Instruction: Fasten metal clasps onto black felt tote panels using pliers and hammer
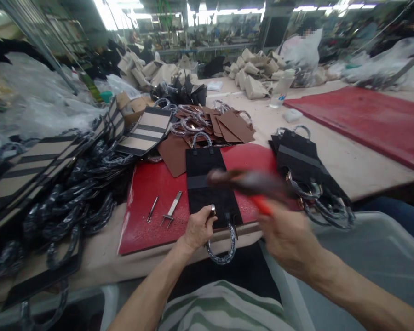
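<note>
A black bag panel with plastic-wrapped handles at both ends lies on the red mat in front of me. My left hand is closed around a short metal tool, its shiny end up, over the near end of the panel beside the near handle. My right hand grips a hammer, blurred by motion, with an orange-red part showing at the fingers; its head is above the panel. On the mat, left of the panel, lie a thin metal rod and a pronged metal tool.
Striped panels and plastic-wrapped handles crowd the left. Brown panels lie behind the mat. Finished-looking black panels sit to the right, above a grey bin. A plastic cup stands farther back.
</note>
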Demonstrator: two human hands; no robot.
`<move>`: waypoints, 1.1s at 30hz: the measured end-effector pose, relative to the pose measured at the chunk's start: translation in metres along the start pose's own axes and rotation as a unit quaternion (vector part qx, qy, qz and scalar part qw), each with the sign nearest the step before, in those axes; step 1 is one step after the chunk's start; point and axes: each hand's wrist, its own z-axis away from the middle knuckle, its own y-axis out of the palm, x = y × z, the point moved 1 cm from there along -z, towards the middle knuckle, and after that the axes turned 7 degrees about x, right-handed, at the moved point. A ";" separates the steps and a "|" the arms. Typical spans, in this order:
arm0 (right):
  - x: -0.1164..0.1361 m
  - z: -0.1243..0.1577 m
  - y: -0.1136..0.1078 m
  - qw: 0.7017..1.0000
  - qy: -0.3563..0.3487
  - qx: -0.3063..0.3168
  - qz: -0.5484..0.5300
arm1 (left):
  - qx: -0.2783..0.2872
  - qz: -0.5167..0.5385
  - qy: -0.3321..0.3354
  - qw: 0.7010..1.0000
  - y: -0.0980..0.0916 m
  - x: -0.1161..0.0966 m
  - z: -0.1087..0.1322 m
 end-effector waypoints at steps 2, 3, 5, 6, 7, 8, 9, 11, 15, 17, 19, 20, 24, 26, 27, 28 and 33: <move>-0.011 0.011 0.023 0.991 0.021 0.129 0.042 | 0.002 -0.006 0.002 1.000 0.001 0.001 0.001; -0.017 0.015 0.031 0.980 0.042 0.184 0.057 | 0.002 -0.007 0.003 1.000 0.001 0.002 0.001; -0.029 0.018 0.040 0.961 0.085 0.254 0.064 | -0.001 -0.005 0.004 1.000 0.001 0.001 0.001; -0.036 0.016 0.043 0.957 0.103 0.266 0.046 | -0.003 -0.002 0.004 1.000 0.000 0.001 0.001; -0.043 0.014 0.046 0.955 0.117 0.273 0.019 | -0.004 0.002 0.004 1.000 0.000 0.001 0.001; -0.052 0.010 0.050 0.950 0.132 0.281 -0.010 | -0.003 0.007 0.003 1.000 -0.001 0.000 0.000; -0.062 0.006 0.055 0.945 0.150 0.288 -0.029 | -0.001 0.012 0.002 1.000 -0.001 0.000 0.000; -0.081 -0.002 0.069 0.936 0.195 0.292 -0.032 | 0.003 0.021 0.001 1.000 -0.002 0.000 -0.001; -0.096 -0.008 0.095 0.950 0.212 0.208 0.098 | 0.006 0.045 0.001 0.999 -0.002 0.001 0.000; -0.087 -0.008 0.105 0.969 0.147 0.145 0.137 | 0.005 0.054 -0.005 0.999 -0.003 0.002 0.001; -0.072 -0.006 0.114 0.984 0.084 0.108 0.118 | 0.005 0.055 -0.014 0.998 -0.004 0.002 0.002; -0.065 -0.005 0.119 0.988 0.061 0.104 0.097 | 0.005 0.054 -0.017 0.998 -0.004 0.002 0.002; -0.051 0.002 0.143 0.990 0.034 0.130 0.041 | -0.006 0.043 -0.020 0.999 -0.007 -0.001 0.003; -0.051 0.005 0.152 0.989 0.049 0.135 0.024 | -0.009 0.038 0.001 0.999 -0.007 -0.003 0.004; -0.052 0.007 0.154 0.989 0.056 0.136 0.016 | -0.012 0.039 0.008 0.999 -0.007 -0.003 0.005; -0.053 0.008 0.156 0.989 0.059 0.137 0.009 | -0.017 0.041 0.005 0.999 -0.007 -0.004 0.005; -0.056 0.008 0.156 0.989 0.062 0.134 -0.017 | -0.074 0.117 -0.131 0.982 -0.009 -0.001 0.005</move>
